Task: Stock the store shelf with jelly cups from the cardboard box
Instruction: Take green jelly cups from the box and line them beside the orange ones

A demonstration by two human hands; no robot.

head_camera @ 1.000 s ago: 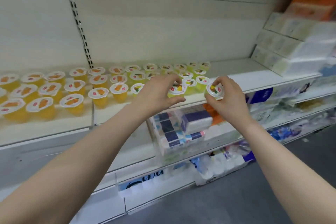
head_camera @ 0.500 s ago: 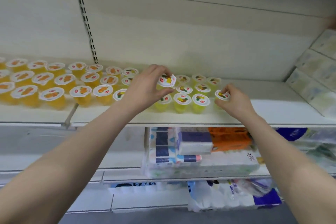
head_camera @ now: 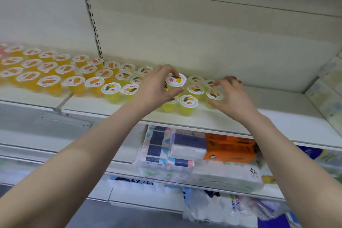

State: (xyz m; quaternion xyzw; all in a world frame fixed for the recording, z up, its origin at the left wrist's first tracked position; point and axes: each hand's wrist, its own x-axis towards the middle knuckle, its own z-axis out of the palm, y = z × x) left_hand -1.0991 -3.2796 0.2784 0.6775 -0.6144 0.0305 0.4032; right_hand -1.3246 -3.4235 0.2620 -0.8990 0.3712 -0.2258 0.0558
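On the white shelf (head_camera: pixel 277 116), orange jelly cups (head_camera: pixel 50 81) fill the left stretch and yellow jelly cups (head_camera: pixel 188 102) stand in rows at the middle. My left hand (head_camera: pixel 155 89) grips one yellow jelly cup (head_camera: pixel 175 80) by its sides, held just above the standing yellow cups. My right hand (head_camera: pixel 234 96) is at the right end of the rows, with thumb and fingers spread loosely around a yellow cup (head_camera: pixel 214 94) that stands on the shelf. The cardboard box is out of view.
Pale packs (head_camera: pixel 329 98) are stacked at the shelf's right end. On the shelf below lie tissue packs (head_camera: pixel 188 146) and an orange box (head_camera: pixel 229 148). A slotted upright rail (head_camera: pixel 92 24) runs up the back wall. Bagged goods (head_camera: pixel 212 209) sit on the lowest level.
Both hands have reached onto the shelf. My right hand set its cup down at the right end of the yellow rows and loosened its fingers. My left hand still holds its cup.
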